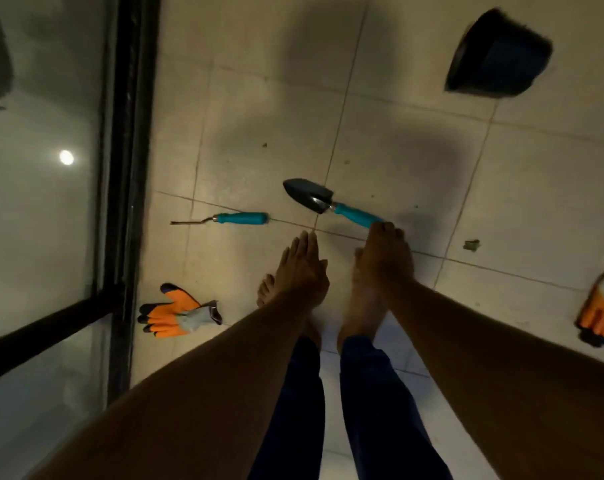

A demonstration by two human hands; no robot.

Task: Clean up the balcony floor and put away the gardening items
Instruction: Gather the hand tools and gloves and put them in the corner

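Both arms are being extended downward from a standing posture, presumably so the scattered tools can be gathered. The left hand point(302, 268) is being held flat and empty, fingers together, above the tiled floor point(432, 161). The right hand point(385, 251) is being lowered at the blue handle end of the trowel point(328, 202); whether it is being gripped cannot be told. Orange gloves are lying apart, one point(176, 311) by the glass door, another point(601, 313) at the right edge. Farther off, a hand weeder point(238, 218) and a tipped black pot point(497, 53) are waiting.
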